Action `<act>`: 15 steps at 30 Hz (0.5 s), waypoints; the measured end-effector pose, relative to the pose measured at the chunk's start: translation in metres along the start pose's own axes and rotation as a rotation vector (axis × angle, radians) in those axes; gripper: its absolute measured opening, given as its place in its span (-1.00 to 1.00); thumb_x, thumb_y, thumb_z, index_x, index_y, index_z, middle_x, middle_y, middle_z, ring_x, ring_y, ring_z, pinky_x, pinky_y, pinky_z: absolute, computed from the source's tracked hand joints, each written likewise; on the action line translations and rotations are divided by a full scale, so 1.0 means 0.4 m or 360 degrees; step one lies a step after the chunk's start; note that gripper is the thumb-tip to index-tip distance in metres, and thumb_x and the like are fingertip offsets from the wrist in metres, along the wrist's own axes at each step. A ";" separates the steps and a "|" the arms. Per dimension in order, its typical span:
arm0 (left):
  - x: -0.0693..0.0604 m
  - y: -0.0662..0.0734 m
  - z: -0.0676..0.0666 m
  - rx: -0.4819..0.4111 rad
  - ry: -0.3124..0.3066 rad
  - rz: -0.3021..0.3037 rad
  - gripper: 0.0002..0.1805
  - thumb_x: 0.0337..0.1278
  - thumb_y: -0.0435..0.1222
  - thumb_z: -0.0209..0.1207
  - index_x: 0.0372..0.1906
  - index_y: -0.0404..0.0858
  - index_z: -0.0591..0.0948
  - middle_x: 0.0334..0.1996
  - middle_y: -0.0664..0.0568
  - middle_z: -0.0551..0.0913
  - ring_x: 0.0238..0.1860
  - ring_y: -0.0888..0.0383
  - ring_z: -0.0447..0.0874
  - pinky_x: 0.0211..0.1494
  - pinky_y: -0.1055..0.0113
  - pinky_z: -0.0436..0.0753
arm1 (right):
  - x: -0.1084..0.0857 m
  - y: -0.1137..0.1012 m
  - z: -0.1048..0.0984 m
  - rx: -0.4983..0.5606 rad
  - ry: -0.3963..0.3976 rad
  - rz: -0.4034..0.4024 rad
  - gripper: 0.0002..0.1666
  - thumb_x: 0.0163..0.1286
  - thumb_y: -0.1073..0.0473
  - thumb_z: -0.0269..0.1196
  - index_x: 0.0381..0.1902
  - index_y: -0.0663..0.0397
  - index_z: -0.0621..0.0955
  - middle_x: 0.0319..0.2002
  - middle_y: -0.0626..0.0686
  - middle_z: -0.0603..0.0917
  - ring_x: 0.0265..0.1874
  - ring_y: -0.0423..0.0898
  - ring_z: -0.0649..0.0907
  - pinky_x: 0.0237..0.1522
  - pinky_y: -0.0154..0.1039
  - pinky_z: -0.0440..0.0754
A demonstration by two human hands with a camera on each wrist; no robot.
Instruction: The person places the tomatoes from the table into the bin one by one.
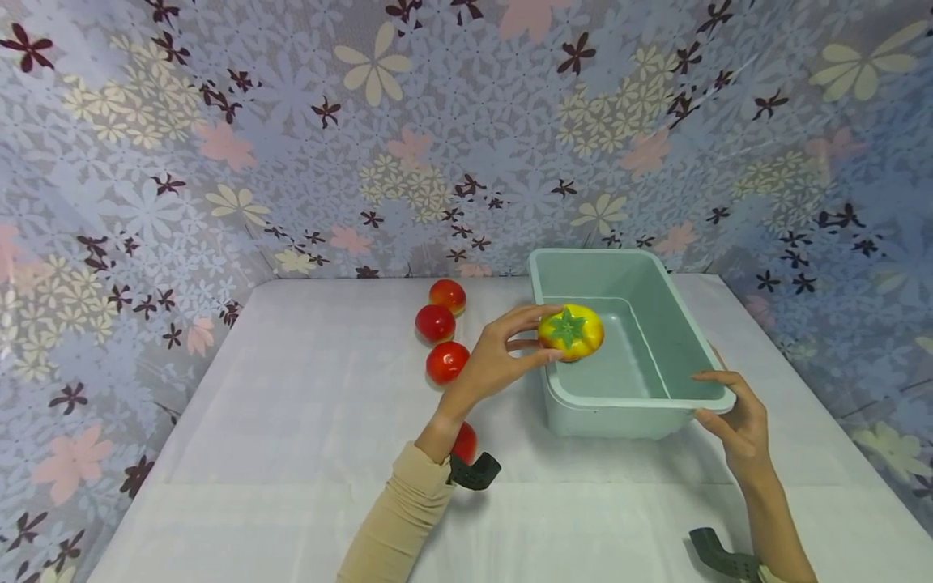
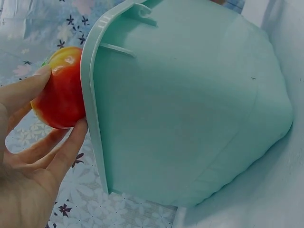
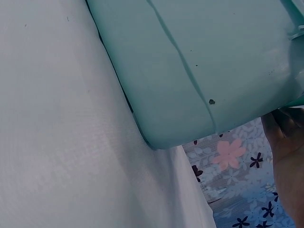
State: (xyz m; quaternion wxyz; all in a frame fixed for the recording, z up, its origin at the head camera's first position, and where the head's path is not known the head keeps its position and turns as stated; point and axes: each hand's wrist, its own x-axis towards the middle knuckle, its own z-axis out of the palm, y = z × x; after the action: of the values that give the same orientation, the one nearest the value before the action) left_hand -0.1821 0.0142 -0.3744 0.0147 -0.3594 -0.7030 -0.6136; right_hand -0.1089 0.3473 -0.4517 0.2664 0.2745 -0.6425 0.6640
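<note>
My left hand [image 1: 499, 348] pinches a glossy yellow-and-red tomato [image 1: 579, 334] with a green star-shaped top, between thumb and fingers. The tomato is over the left rim of a pale green plastic basin [image 1: 605, 402]. In the left wrist view the tomato [image 2: 61, 90] is right beside the basin's rim [image 2: 90, 90], and the left hand's fingertips come close to that edge. At the basin's front right corner, my right hand [image 1: 743, 421] grips the rim, thumb outside and fingers over the edge. The right wrist view shows that hand [image 3: 289, 156] only in part, against the basin's outer wall [image 3: 161, 85].
Left of the basin, red round fruits lie on the white-covered table [image 1: 313, 389]: one at the back [image 1: 448, 296], a darker one [image 1: 435, 324] and another [image 1: 447, 362]. One more red fruit [image 1: 465, 443] is partly hidden by my left wrist. A flower-patterned sheet [image 1: 437, 121] hangs behind.
</note>
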 end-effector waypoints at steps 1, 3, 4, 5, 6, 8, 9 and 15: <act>0.000 0.001 0.002 -0.0001 -0.0002 -0.0004 -0.41 0.16 -0.36 0.31 0.32 -0.16 0.47 0.27 0.01 0.48 0.19 0.10 0.54 0.15 0.39 0.62 | -0.002 -0.001 -0.001 -0.0001 0.0001 0.0001 -0.53 0.00 0.74 0.02 -0.03 0.74 0.40 0.02 0.14 0.62 0.03 -0.04 0.54 0.01 -0.47 0.58; -0.002 0.002 0.005 0.0000 -0.0001 -0.0016 -0.41 0.16 -0.36 0.31 0.32 -0.15 0.47 0.27 0.01 0.48 0.20 0.10 0.55 0.15 0.39 0.62 | -0.006 -0.003 -0.003 -0.0006 0.0003 0.0006 -0.52 0.00 0.74 0.02 -0.03 0.74 0.40 0.02 0.14 0.62 0.04 -0.04 0.53 0.02 -0.47 0.57; -0.003 0.003 0.006 0.0001 -0.0002 -0.0023 -0.41 0.15 -0.35 0.31 0.32 -0.14 0.47 0.27 0.02 0.48 0.20 0.10 0.55 0.15 0.39 0.62 | -0.008 -0.004 -0.004 -0.0006 0.0004 0.0011 -0.52 0.00 0.74 0.02 -0.03 0.74 0.40 0.02 0.14 0.62 0.05 -0.04 0.53 0.02 -0.47 0.57; -0.004 0.003 0.007 0.0003 -0.0004 -0.0029 -0.40 0.15 -0.35 0.32 0.32 -0.14 0.47 0.27 0.02 0.48 0.20 0.10 0.54 0.15 0.40 0.62 | -0.010 -0.005 -0.004 -0.0018 0.0008 0.0019 -0.52 0.00 0.74 0.02 -0.03 0.74 0.40 0.03 0.14 0.61 0.07 -0.04 0.52 0.02 -0.47 0.57; -0.005 0.004 0.008 0.0007 -0.0008 -0.0034 -0.40 0.15 -0.35 0.32 0.32 -0.13 0.47 0.27 0.02 0.48 0.20 0.10 0.54 0.15 0.40 0.62 | -0.012 -0.006 -0.005 -0.0029 0.0012 0.0026 -0.52 0.00 0.73 0.03 -0.03 0.73 0.41 0.03 0.14 0.61 0.09 -0.04 0.51 0.03 -0.48 0.57; -0.006 0.006 0.008 0.0012 -0.0016 -0.0031 -0.39 0.14 -0.35 0.33 0.33 -0.13 0.47 0.28 0.02 0.48 0.19 0.10 0.54 0.15 0.40 0.62 | -0.013 -0.008 -0.005 -0.0046 0.0016 0.0033 -0.53 0.00 0.72 0.03 -0.03 0.73 0.41 0.03 0.15 0.61 0.10 -0.04 0.51 0.03 -0.48 0.56; -0.006 0.007 0.007 0.0017 -0.0020 -0.0027 -0.39 0.13 -0.35 0.33 0.33 -0.13 0.46 0.28 0.02 0.48 0.18 0.10 0.54 0.14 0.40 0.62 | -0.013 -0.009 -0.005 -0.0057 0.0013 0.0036 -0.53 0.00 0.72 0.03 -0.02 0.72 0.41 0.03 0.16 0.60 0.11 -0.03 0.51 0.04 -0.47 0.56; -0.002 0.009 0.000 0.0042 -0.0024 0.0008 -0.39 0.12 -0.36 0.34 0.31 -0.14 0.47 0.26 0.03 0.50 0.15 0.13 0.52 0.12 0.34 0.65 | -0.006 -0.008 0.001 -0.0070 0.0015 0.0061 -0.52 0.01 0.71 0.03 -0.01 0.72 0.41 0.07 0.19 0.58 0.16 0.00 0.50 0.09 -0.43 0.54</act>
State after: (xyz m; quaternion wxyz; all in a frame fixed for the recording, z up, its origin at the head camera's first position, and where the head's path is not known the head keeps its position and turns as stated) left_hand -0.1796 0.0138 -0.3717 0.0156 -0.3656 -0.7103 -0.6013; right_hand -0.1050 0.3470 -0.4510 0.2624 0.2531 -0.6608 0.6561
